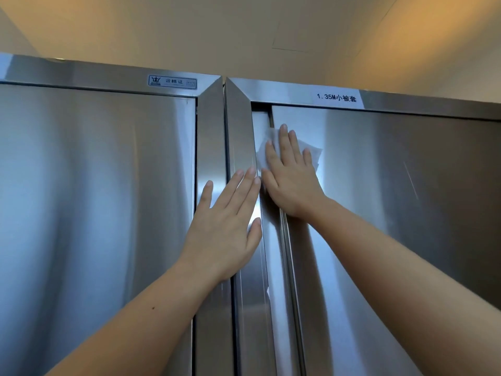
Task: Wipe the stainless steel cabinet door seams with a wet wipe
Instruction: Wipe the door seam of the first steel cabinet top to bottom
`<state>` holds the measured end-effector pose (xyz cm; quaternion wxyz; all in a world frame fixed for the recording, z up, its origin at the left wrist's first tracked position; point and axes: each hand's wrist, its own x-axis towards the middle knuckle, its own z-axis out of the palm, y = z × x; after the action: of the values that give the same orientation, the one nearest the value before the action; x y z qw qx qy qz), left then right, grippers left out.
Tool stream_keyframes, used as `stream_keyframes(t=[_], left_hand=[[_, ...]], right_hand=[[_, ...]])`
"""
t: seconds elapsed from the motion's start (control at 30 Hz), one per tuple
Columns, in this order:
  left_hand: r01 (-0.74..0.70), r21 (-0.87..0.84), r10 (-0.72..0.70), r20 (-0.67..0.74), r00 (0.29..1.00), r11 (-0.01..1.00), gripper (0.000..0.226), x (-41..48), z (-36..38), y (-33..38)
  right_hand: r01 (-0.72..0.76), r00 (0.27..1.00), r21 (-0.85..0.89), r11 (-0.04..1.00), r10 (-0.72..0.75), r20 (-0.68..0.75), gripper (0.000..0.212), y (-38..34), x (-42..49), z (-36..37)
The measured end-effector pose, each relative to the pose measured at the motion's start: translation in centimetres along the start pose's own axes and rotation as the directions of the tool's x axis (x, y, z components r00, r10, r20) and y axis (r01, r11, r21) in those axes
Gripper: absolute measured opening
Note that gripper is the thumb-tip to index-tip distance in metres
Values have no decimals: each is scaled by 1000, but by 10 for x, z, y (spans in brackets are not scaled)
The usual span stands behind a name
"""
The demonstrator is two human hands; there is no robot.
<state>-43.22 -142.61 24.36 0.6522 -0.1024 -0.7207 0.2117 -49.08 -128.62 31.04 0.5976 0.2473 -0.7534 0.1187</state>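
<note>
Two stainless steel cabinets stand side by side, seen from below. My right hand [288, 172] lies flat with fingers spread, pressing a white wet wipe [314, 151] against the upper left corner of the right cabinet door [393, 199], over the vertical seam [271, 118] between door and frame. My left hand [227, 226] rests flat and open on the upright frame post [238, 131] between the cabinets, holding nothing. Most of the wipe is hidden under my right palm.
The left cabinet door [95, 199] is closed, with its own dark seam [195, 158] along the frame. A blue certificate sticker [172, 82] and a white label with text [337, 98] sit on the top rails. The beige ceiling [244, 31] is close above.
</note>
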Motion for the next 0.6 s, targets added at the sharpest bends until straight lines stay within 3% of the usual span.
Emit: stream_keyframes(t=[0.27, 0.6], left_hand=[[20, -8, -19, 8, 1000, 1000, 60, 1, 1, 2], [15, 12, -15, -25, 1000, 1000, 60, 0, 2, 2]], right_hand=[[78, 997, 50, 996, -78, -1, 62, 5, -33, 13], [12, 999, 17, 1000, -11, -53, 61, 6, 43, -8]])
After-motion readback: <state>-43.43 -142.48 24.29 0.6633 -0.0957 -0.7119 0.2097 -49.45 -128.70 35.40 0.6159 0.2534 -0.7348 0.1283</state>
